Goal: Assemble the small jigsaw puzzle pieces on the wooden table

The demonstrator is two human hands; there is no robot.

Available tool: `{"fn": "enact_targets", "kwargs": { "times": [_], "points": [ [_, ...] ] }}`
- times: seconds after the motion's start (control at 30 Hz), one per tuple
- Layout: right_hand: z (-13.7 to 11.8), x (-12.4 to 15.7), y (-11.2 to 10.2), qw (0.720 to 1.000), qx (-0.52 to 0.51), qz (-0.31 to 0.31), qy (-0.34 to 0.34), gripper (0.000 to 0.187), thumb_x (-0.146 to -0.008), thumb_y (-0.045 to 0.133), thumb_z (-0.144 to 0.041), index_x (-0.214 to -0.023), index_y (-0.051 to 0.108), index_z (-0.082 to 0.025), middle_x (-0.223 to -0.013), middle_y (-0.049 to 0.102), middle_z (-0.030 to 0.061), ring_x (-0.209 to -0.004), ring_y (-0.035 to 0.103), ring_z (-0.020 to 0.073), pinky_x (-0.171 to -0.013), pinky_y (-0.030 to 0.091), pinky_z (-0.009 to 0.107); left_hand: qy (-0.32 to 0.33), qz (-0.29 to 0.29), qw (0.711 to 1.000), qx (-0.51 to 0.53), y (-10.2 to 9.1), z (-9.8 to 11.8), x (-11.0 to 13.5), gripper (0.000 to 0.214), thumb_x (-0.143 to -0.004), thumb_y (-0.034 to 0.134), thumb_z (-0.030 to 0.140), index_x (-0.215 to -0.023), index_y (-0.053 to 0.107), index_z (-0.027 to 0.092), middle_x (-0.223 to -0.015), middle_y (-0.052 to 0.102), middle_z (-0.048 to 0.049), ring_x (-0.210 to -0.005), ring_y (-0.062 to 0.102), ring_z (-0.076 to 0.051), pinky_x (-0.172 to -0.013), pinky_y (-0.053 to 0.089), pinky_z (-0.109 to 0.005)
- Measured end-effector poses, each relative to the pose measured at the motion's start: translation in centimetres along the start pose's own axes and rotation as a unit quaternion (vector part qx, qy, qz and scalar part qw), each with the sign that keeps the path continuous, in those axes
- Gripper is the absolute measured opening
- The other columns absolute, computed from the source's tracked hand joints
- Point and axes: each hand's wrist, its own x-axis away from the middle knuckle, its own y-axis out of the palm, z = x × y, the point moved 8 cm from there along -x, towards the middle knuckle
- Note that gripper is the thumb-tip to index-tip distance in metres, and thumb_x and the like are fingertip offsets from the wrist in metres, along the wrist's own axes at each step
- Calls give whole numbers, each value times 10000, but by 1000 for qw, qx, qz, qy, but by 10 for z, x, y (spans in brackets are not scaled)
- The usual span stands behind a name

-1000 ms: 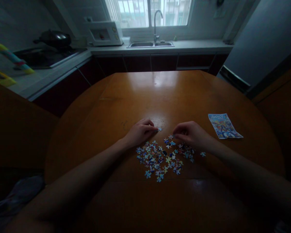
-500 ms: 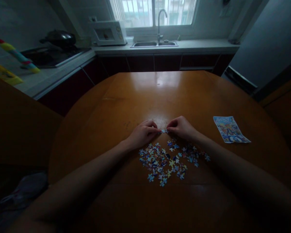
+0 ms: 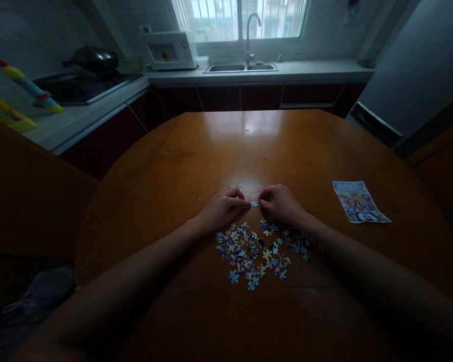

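Observation:
A short strip of light blue and white jigsaw puzzle pieces [image 3: 254,204] lies on the table between my two hands. My left hand [image 3: 225,206] pinches its left end with thumb and forefinger. At the strip's right end, the fingertips of my right hand [image 3: 280,202] are closed on it, partly covering it. Just below my hands, a loose pile of jigsaw pieces [image 3: 245,249] in blue, white and yellow spreads over the wood. My right wrist and forearm hide some pieces on that side.
The brown wooden table [image 3: 196,151] has rounded sides. A colourful printed picture sheet [image 3: 358,202] lies to the right. Behind stand a counter with a sink [image 3: 226,68], a microwave [image 3: 171,51] and a black wok [image 3: 96,59] on the stove. A grey refrigerator [image 3: 411,75] is at right.
My right hand has rolled slightly lower and closer to the strip, its knuckles dropping, and its forearm covers more of the right-hand pieces. My left hand has stayed in place.

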Motion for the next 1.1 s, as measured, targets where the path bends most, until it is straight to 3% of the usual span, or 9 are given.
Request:
{"fn": "enact_targets", "kwargs": {
  "times": [0.27,0.53,0.73,0.97,1.1],
  "points": [
    [-1,0,1,998,-23,-62,-24,87,-812,710,-166,-797,796,-173,-746,757,56,-670,646,161,-620,433,278,5,2,1000,1,1,0,0,205,-997,600,285,-1101,776,285,-1006,679,-57,-915,608,-175,-813,474,-319],
    [-5,4,-2,996,9,-36,-77,48,-833,735,-171,-829,779,-189,-837,700,61,-746,616,162,-689,458,285,4,2,1000,-1,0,1,-1,214,-1003,590,309,-1087,783,272,-995,684,-67,-909,609,-180,-809,476,-322],
    [-7,4,-2,991,22,-54,-116,104,-871,698,-155,-869,788,-207,-906,706,64,-788,628,165,-722,471,284,-2,-2,1000,-5,0,1,-1,216,-1001,588,303,-1087,785,286,-1008,687,-66,-909,613,-179,-810,482,-325],
    [-3,4,-1,993,22,-54,-105,91,-867,702,-183,-860,788,-213,-927,714,71,-815,639,181,-746,481,306,-7,-9,1000,-2,2,-1,0,215,-996,593,286,-1101,780,304,-1021,681,-58,-926,613,-181,-825,482,-331],
    [2,0,-6,996,-30,-43,-75,101,-856,704,-186,-924,779,-184,-833,700,52,-718,597,151,-688,460,281,-9,-7,1000,0,1,-1,0,214,-1000,590,304,-1099,779,299,-1016,680,-61,-923,611,-182,-826,479,-328]
  ]
}}
